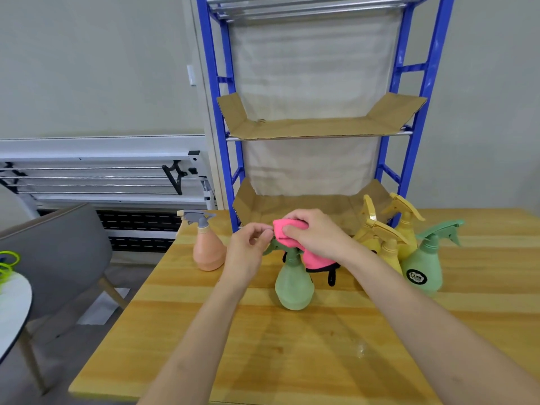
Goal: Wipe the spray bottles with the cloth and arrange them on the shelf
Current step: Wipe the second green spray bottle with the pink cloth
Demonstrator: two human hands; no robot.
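A pale green spray bottle (294,285) stands upright at the middle of the wooden table (263,346). My right hand (315,232) grips a pink cloth (314,257) with a black edge and presses it over the bottle's spray head. My left hand (248,247) pinches the nozzle end of that head. To the left stands an orange bottle (208,252) with a grey trigger. Two yellow bottles (388,244) and a green labelled bottle (423,264) stand at the right. The blue shelf (321,130), lined with cardboard, rises behind the table.
A grey chair (58,252) sits left of the table, beside a white round tabletop (11,311) with a lime-green object. A white folded rack (102,176) leans against the wall at the left. A small wet spot (361,347) marks the table near the front.
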